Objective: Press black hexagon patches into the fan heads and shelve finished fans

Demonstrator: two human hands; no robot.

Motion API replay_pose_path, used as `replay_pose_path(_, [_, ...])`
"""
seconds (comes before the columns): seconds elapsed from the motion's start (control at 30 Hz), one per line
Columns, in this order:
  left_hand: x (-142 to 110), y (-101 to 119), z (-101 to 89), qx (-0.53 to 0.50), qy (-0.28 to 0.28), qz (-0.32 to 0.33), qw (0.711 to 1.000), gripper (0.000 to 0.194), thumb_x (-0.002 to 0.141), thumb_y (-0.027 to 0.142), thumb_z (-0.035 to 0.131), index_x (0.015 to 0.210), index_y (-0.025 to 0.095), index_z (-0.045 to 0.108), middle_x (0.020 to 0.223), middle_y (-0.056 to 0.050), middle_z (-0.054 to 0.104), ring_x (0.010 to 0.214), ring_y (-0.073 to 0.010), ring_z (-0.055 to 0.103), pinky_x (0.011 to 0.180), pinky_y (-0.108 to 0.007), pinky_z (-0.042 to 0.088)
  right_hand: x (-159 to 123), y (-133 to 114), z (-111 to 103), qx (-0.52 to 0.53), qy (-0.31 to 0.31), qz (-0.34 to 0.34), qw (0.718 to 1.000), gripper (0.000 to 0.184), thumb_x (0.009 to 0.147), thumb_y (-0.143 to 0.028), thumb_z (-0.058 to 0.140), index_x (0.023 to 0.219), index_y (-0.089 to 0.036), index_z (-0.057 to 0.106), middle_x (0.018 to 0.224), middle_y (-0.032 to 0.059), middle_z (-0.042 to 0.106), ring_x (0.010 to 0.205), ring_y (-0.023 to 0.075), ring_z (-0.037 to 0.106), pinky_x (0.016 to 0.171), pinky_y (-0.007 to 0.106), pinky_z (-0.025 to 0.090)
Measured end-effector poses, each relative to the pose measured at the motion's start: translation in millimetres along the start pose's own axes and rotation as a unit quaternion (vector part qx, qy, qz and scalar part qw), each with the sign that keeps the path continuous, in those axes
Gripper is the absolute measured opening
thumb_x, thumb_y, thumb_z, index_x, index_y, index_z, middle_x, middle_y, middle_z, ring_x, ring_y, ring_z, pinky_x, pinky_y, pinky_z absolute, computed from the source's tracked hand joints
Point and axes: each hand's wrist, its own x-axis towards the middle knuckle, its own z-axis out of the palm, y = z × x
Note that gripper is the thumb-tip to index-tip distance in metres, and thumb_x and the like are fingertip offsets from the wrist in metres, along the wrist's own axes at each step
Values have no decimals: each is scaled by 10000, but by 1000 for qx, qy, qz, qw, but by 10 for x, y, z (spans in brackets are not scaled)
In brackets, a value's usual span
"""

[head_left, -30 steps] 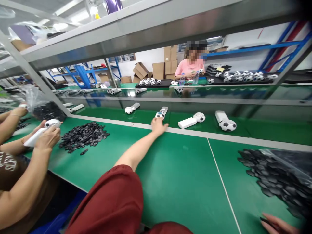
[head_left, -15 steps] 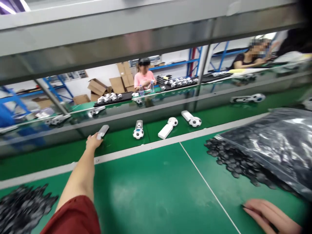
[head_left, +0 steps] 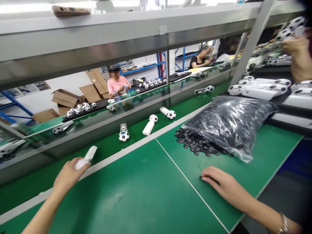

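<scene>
My left hand point(head_left: 68, 174) is closed around the round head of a white football-headed device point(head_left: 85, 158) at the near edge of the conveyor belt point(head_left: 107, 148); its white handle sticks out past my fingers. My right hand point(head_left: 220, 183) lies palm down on the green table point(head_left: 151, 195), fingers together, just in front of a spill of small black pieces point(head_left: 195, 143). Whether anything is under its fingers is hidden.
A clear plastic bag point(head_left: 231, 120) full of black pieces lies at the right. Three more devices point(head_left: 123, 133) point(head_left: 149, 125) point(head_left: 168, 113) ride the belt. A tray of finished devices point(head_left: 263, 89) sits far right, beside another person's hand point(head_left: 296, 52). Seated workers face me across the line.
The view has swung right. My left hand has taken hold of a device on the belt and drawn it toward the table edge. My right hand has come into fuller view near the black pieces.
</scene>
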Motion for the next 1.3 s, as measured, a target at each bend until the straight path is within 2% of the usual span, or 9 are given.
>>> replay_pose_path(0.23, [-1291,818,-46,-49,-74,88,992,551,673,657,475,1080,288,521,1118,-53,529,788,-250,605,623,-336,473,19,-33,-53,32,-12,-30,999,212,902,-331,420,880,-230,604,881,41,623,840,184,586,752,316,496])
replay_pose_path(0.37, [-1694,1301,-24,-63,-162,194,966,492,726,556,487,1125,271,532,1129,-61,511,735,-209,601,623,-312,483,12,-63,-79,54,-18,-44,997,185,899,-301,429,889,-213,591,881,52,616,850,182,578,760,321,492])
replay_pose_path(0.6, [-1510,1611,-132,10,-198,423,884,763,603,142,572,1303,386,389,1351,1,440,1176,-294,400,958,-412,333,-51,-38,-147,116,-5,-31,993,203,887,-318,443,892,-197,606,888,66,614,790,175,579,676,294,495])
replay_pose_path(0.7, [-1329,1599,-100,35,-173,427,887,648,606,92,544,1190,371,511,1337,16,464,1261,-295,314,1031,-456,220,-69,-20,-165,131,0,-23,991,221,880,-341,452,883,-195,618,875,67,617,738,169,575,640,289,493])
replay_pose_path(0.8, [-1283,1679,-13,57,-125,473,870,376,635,173,596,997,275,610,1128,-49,583,1144,-275,443,1077,-453,147,-69,-8,-166,144,-2,-21,989,219,873,-348,467,883,-192,620,855,58,616,695,157,563,641,286,488])
replay_pose_path(0.93, [-1459,1997,158,63,-85,418,902,301,739,460,567,837,177,592,864,-70,569,830,-235,557,893,-419,408,-52,6,-161,162,2,7,987,192,835,-358,533,858,-188,620,785,31,620,649,145,552,629,270,484])
replay_pose_path(1.07, [-1749,2361,302,-29,-48,332,942,460,733,466,593,1048,137,530,1111,-122,500,931,-245,544,801,-348,467,-23,-15,-196,184,10,26,982,203,816,-373,559,838,-181,622,793,38,624,688,157,557,629,270,477])
replay_pose_path(1.17, [-1927,2541,344,-80,-118,367,919,637,664,431,668,1210,198,436,1223,-103,464,1044,-265,505,871,-359,437,-3,-92,-253,193,4,16,981,190,826,-363,549,840,-189,621,814,40,614,739,166,564,638,272,471])
replay_pose_path(1.3, [-2023,2692,394,-90,-163,361,914,546,710,427,622,1178,202,453,1086,-90,550,981,-268,529,819,-383,437,13,-235,-301,187,-4,-22,982,148,846,-325,531,840,-200,610,828,39,591,771,165,558,665,275,469])
